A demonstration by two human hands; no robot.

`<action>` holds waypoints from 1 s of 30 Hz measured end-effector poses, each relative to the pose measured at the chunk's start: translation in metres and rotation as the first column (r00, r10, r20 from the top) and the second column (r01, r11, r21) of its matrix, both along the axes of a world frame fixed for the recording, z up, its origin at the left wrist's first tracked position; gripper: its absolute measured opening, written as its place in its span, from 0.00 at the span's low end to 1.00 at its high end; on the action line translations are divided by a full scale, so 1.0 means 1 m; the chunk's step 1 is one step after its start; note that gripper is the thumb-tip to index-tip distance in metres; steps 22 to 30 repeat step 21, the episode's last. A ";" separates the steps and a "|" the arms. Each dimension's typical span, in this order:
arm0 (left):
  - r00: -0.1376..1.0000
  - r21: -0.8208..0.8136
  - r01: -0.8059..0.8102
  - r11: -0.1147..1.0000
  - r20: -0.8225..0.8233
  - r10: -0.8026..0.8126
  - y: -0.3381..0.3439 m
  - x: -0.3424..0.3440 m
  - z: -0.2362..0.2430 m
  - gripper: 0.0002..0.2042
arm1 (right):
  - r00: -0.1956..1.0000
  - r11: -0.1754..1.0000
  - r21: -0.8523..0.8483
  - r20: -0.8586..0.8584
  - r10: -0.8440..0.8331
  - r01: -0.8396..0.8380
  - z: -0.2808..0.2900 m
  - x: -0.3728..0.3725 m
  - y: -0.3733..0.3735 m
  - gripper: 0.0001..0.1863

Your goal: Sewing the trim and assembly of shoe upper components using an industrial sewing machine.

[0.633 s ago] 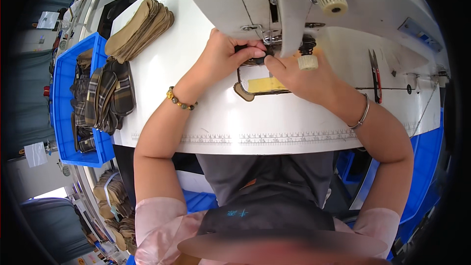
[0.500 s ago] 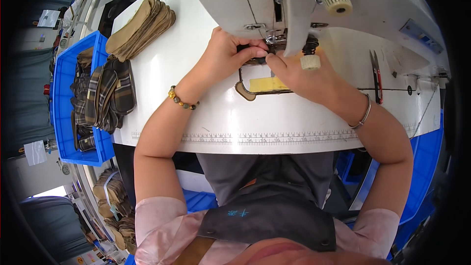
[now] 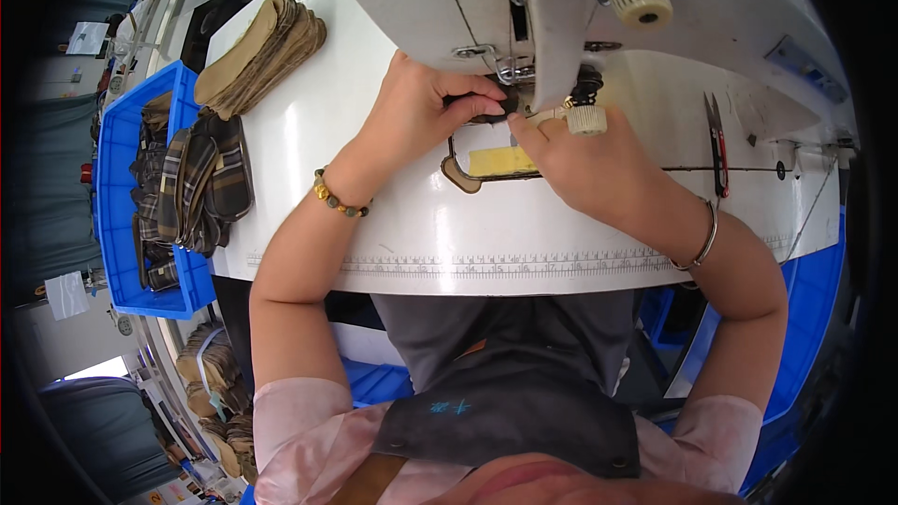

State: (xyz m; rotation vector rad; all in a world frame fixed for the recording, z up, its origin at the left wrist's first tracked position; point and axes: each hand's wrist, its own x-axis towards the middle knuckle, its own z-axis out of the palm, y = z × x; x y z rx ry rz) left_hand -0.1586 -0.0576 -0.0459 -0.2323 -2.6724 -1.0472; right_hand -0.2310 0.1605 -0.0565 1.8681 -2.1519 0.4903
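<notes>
Under the head of a white sewing machine (image 3: 552, 28), my left hand (image 3: 435, 108) pinches a small dark fabric piece (image 3: 508, 105) between thumb and fingers. Most of that piece is hidden by the hand and the machine. Close to its right, my right hand (image 3: 585, 159) is closed with the fingers curled in beside the presser foot. Whatever its fingertips grip, if anything, is too small to make out. Just in front of the hands are a yellow strip (image 3: 500, 162) on the machine bed and a small tan, dark-edged piece (image 3: 458, 174) at the strip's left.
Tan fabric pieces (image 3: 257, 56) lie stacked at the table's far left. Plaid pieces (image 3: 210, 173) rest across the rim of a blue bin (image 3: 114, 224). Red-handled thread snips (image 3: 719, 150) lie at right. A printed ruler (image 3: 449, 265) follows the white table's front edge.
My right hand has drawn slightly away from my left and curled its fingers more; their thumbs were nearly together before. My left hand keeps its pinch on the dark fabric.
</notes>
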 end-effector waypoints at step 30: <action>0.994 -0.132 -0.073 0.989 -0.088 0.062 0.006 0.002 0.009 0.09 | 0.996 0.986 -0.163 0.075 0.055 -0.042 -0.015 -0.010 -0.009 0.04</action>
